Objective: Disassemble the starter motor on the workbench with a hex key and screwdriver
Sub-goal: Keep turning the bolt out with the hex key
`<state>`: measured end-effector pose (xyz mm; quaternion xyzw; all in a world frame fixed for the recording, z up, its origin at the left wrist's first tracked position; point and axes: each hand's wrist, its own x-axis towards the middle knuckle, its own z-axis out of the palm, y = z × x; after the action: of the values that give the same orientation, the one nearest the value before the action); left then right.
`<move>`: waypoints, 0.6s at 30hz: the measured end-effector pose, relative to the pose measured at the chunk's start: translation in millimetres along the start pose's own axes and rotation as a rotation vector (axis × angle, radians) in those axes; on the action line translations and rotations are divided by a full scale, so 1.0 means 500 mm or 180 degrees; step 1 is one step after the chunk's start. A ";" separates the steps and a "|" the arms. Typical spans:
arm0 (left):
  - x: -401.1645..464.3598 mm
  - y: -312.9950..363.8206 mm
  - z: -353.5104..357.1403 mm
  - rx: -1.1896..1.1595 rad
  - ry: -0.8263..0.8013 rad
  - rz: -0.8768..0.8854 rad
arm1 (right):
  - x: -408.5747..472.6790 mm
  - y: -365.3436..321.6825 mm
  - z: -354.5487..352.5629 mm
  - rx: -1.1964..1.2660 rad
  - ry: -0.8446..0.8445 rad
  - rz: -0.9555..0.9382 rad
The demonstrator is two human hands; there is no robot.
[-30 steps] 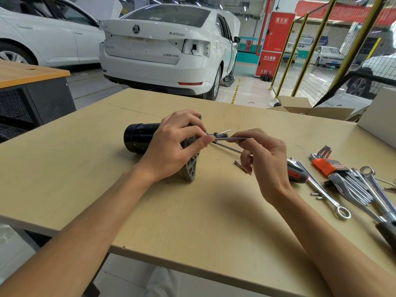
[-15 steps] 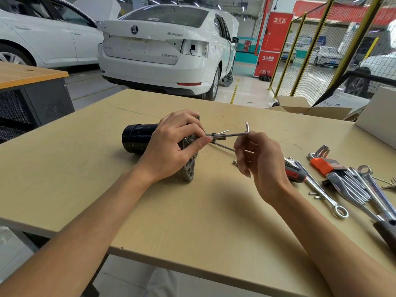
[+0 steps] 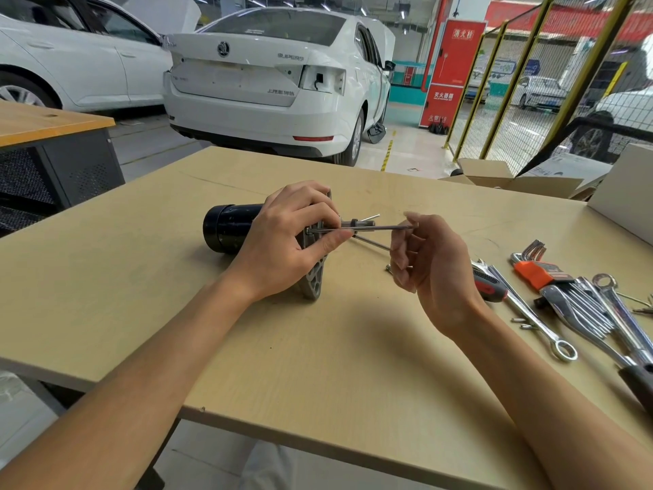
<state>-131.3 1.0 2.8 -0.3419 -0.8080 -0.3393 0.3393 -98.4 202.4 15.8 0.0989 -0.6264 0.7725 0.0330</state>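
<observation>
- Left hand (image 3: 282, 249) grips the black, cylindrical starter motor (image 3: 229, 229) lying on the tabletop (image 3: 141, 295).
- Right hand (image 3: 434, 267), fingers curled, pinches the thin steel hex key (image 3: 371, 227) at its outer end.

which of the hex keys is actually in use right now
The single hex key seated in the starter motor, pinched by the left hand and turned by the right hand. The others sit bundled in the orange holder.

On the bench (image 3: 318, 366) lie one starter motor (image 3: 229, 228), one hex key (image 3: 371, 227) and one screwdriver (image 3: 489, 286). Two hands work there: left (image 3: 286, 249), right (image 3: 434, 267). Two white cars (image 3: 275, 83) stand behind
</observation>
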 end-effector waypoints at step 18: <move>0.001 0.003 0.000 -0.0023 -0.0023 -0.0096 | 0.002 0.005 -0.001 -0.0366 0.0084 -0.0369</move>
<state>-130.2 2.0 3.6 -0.3322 -0.8130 -0.3461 0.3300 -99.8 202.2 13.3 0.1227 -0.6624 0.7333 0.0914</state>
